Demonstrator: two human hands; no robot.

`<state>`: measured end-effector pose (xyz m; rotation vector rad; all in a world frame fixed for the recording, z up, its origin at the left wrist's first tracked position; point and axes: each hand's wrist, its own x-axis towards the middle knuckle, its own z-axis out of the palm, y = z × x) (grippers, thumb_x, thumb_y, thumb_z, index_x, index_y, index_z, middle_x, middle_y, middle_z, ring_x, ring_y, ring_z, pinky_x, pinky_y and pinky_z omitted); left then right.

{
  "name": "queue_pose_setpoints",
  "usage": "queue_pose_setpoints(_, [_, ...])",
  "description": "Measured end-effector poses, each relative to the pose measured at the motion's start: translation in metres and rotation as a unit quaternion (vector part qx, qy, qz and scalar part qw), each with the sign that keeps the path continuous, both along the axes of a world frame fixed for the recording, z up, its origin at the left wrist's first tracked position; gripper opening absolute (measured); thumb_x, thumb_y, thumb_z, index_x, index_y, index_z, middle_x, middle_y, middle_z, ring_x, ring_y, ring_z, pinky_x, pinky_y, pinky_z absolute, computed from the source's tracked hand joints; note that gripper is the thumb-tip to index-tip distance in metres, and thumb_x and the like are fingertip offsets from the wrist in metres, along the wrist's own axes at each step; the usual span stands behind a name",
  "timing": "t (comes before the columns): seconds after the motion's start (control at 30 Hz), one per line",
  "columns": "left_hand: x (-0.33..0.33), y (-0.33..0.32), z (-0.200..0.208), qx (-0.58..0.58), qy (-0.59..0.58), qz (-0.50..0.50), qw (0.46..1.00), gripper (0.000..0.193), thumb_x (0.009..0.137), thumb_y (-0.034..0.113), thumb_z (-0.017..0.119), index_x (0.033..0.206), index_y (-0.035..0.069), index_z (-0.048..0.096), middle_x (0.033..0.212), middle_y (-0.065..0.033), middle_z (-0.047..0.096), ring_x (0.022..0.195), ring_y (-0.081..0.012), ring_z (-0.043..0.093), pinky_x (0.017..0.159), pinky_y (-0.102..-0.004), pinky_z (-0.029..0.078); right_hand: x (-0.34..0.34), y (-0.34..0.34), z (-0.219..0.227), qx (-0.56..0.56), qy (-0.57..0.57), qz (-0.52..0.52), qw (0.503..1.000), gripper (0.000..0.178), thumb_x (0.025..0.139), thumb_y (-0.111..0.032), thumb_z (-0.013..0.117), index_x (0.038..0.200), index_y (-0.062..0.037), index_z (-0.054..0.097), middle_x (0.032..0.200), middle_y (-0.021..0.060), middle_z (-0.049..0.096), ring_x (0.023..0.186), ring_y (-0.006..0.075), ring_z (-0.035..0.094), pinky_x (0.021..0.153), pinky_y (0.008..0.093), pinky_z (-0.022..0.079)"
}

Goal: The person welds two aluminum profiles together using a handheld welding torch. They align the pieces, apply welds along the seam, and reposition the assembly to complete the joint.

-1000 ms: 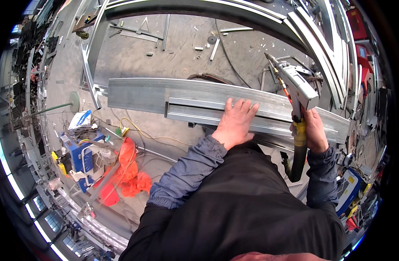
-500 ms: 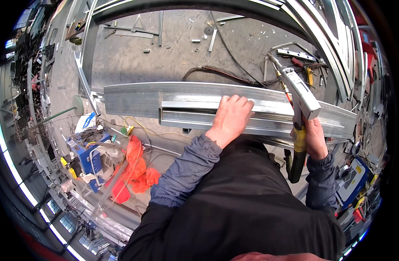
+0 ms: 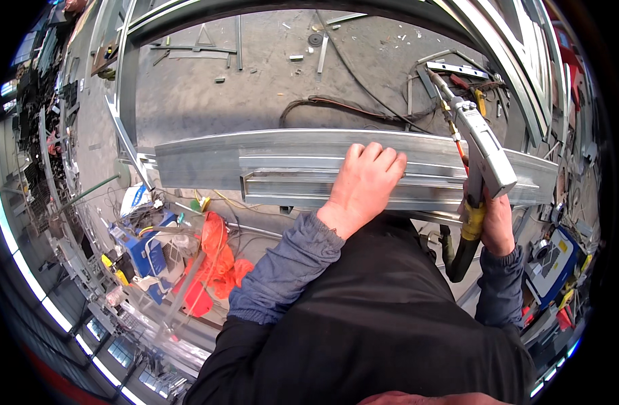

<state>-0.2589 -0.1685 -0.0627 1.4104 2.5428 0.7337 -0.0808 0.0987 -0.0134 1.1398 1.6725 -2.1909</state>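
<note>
A wide silvery metal beam [image 3: 196,162] lies crosswise in front of me. On its near side rests a narrower metal channel [image 3: 292,195], its left end showing. My left hand [image 3: 365,183] is closed over the narrow channel, knuckles up and fingertips curled out of sight. At the right, my right hand [image 3: 498,226] is wrapped round the handle of a welding gun [image 3: 486,152]. The gun has a grey body, yellow tape near the grip, and a dark hose hanging from its lower end. Its nozzle points away to the upper left, above the beam.
Long metal profiles [image 3: 502,57] frame the far side and right. Cables [image 3: 336,101] and offcuts lie on the concrete floor [image 3: 255,101] beyond. Left of me are a blue machine [image 3: 146,253] and orange cloth [image 3: 218,253]; a blue-and-white machine [image 3: 551,266] stands at the right.
My left hand has shifted slightly right, and the narrow channel has turned so its dark gap no longer shows. The right hand and welding gun have moved a little right and nearer me.
</note>
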Motion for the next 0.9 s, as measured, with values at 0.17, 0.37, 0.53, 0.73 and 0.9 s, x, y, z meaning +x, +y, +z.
queue_pose_setpoints(0.17, [0.003, -0.001, 0.0, 0.01, -0.012, -0.019, 1.0, 0.028, 0.094, 0.02, 0.076, 0.12, 0.01, 0.07, 0.1, -0.0012, 0.061, 0.1, -0.0223, 0.061, 0.089, -0.039, 0.046, 0.001, 0.002, 0.002, -0.002, -0.009, -0.003, 1.0, 0.052, 0.115, -0.049, 0.061, 0.133, -0.0002, 0.06, 0.101, 0.01, 0.069, 0.083, 0.0215, 0.075, 0.073, 0.0356, 0.061])
queue_pose_setpoints(0.37, [0.003, -0.003, -0.006, 0.01, -0.001, -0.012, 1.0, 0.029, 0.093, 0.019, 0.076, 0.121, 0.01, 0.071, 0.101, -0.0012, 0.063, 0.101, -0.0223, 0.062, 0.089, -0.0391, 0.047, 0.003, 0.001, -0.003, 0.017, -0.006, 0.004, 1.0, 0.056, 0.115, -0.053, 0.058, 0.134, -0.0005, 0.06, 0.1, 0.0098, 0.069, 0.083, 0.0216, 0.075, 0.075, 0.0357, 0.062])
queue_pose_setpoints(0.53, [0.001, -0.002, -0.003, 0.01, -0.007, -0.009, 1.0, 0.031, 0.092, 0.019, 0.078, 0.12, 0.01, 0.072, 0.101, -0.0012, 0.063, 0.1, -0.0221, 0.062, 0.09, -0.0392, 0.048, 0.002, -0.001, -0.005, 0.029, -0.015, -0.007, 0.999, 0.056, 0.116, -0.054, 0.057, 0.134, -0.0007, 0.06, 0.099, 0.0093, 0.07, 0.083, 0.022, 0.075, 0.075, 0.036, 0.061])
queue_pose_setpoints(0.73, [0.008, -0.004, -0.007, -0.001, -0.019, -0.007, 1.0, 0.032, 0.092, 0.021, 0.079, 0.121, 0.01, 0.071, 0.1, -0.0017, 0.063, 0.1, -0.0227, 0.062, 0.088, -0.0394, 0.047, 0.013, 0.007, -0.02, 0.019, -0.012, -0.001, 1.0, 0.071, 0.111, -0.062, 0.06, 0.147, -0.0009, 0.059, 0.115, 0.0072, 0.069, 0.086, 0.0187, 0.073, 0.07, 0.034, 0.06])
queue_pose_setpoints(0.9, [0.012, -0.006, -0.008, -0.006, -0.024, 0.0, 1.0, 0.03, 0.094, 0.022, 0.078, 0.121, 0.01, 0.07, 0.1, -0.0023, 0.062, 0.1, -0.0236, 0.061, 0.086, -0.0398, 0.046, 0.003, 0.004, -0.014, 0.027, -0.013, -0.008, 1.0, 0.072, 0.109, -0.068, 0.058, 0.135, 0.0, 0.061, 0.099, 0.0098, 0.072, 0.083, 0.0227, 0.075, 0.072, 0.036, 0.061])
